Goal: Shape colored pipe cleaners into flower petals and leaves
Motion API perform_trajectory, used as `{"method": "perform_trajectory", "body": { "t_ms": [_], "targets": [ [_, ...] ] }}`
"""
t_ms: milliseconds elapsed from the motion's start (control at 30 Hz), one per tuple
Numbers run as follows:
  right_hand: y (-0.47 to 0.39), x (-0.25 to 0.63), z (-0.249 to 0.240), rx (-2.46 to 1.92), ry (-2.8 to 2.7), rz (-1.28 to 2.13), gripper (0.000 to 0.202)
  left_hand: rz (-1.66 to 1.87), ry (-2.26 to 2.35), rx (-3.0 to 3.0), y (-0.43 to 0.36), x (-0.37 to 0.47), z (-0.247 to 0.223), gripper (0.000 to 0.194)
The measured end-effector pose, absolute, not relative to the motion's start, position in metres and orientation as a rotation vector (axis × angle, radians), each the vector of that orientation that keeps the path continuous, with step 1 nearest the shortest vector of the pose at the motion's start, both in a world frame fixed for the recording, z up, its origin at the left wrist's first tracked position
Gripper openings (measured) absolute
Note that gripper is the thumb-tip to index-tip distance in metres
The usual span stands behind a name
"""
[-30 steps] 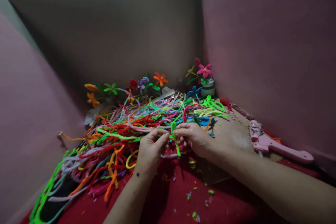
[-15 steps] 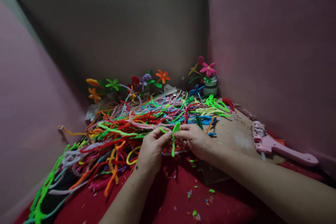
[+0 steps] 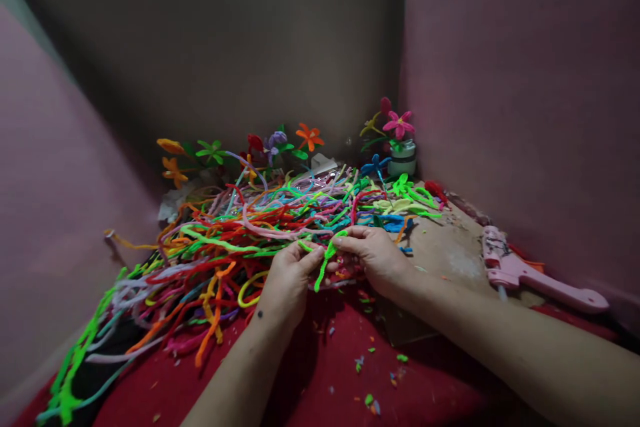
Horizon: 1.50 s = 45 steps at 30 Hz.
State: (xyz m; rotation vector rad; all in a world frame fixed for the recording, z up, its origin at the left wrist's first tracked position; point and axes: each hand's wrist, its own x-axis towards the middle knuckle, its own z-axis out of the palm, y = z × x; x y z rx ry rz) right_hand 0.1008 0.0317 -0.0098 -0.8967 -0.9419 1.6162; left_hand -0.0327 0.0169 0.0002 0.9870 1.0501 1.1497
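Note:
A bright green pipe cleaner (image 3: 323, 269), bent and twisted with one tail pointing down, is held between both hands. My left hand (image 3: 295, 270) pinches it from the left, a short end sticking out above the thumb. From the right, my right hand (image 3: 373, 252) grips its upper end between thumb and fingertips. Just behind the hands lies a large heap of many-coloured pipe cleaners (image 3: 270, 220). Fingers partly hide how the green piece is shaped in the middle.
Finished pipe-cleaner flowers, such as an orange one (image 3: 310, 137) and a pink one (image 3: 399, 125), stand at the back near a small white jar (image 3: 403, 159). A pink glue gun (image 3: 543, 277) lies right, on cardboard (image 3: 453, 257). Green scraps dot the red cloth (image 3: 320, 373).
The green pipe cleaner has tilted, its lower tail swinging left. My right hand has turned and risen slightly, bringing the upper end over to the right. The view has shifted a little.

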Motion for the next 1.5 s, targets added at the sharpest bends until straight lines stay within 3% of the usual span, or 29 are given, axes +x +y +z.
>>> {"method": "perform_trajectory", "body": {
  "t_ms": [200,667,933,1133,1500],
  "targets": [
    [0.032,0.102,-0.013,-0.889,-0.964,1.583,0.015,1.067,1.084,0.993,0.015,-0.033,0.005,0.030],
    [0.037,0.106,-0.016,-0.838,-0.939,1.659,0.022,1.011,1.342,1.222,0.010,-0.027,0.016,0.021],
    [0.035,0.107,-0.007,-0.964,-1.122,1.304,0.025,1.066,1.379,1.261,0.012,-0.024,0.014,0.019],
    [0.029,0.104,-0.007,-0.820,-1.097,1.569,0.018,1.044,1.298,1.262,0.010,-0.028,0.013,0.023],
    [0.031,0.104,-0.009,-0.903,-1.082,1.452,0.021,1.081,1.227,1.205,0.010,-0.031,0.010,0.015]
  ]
}}
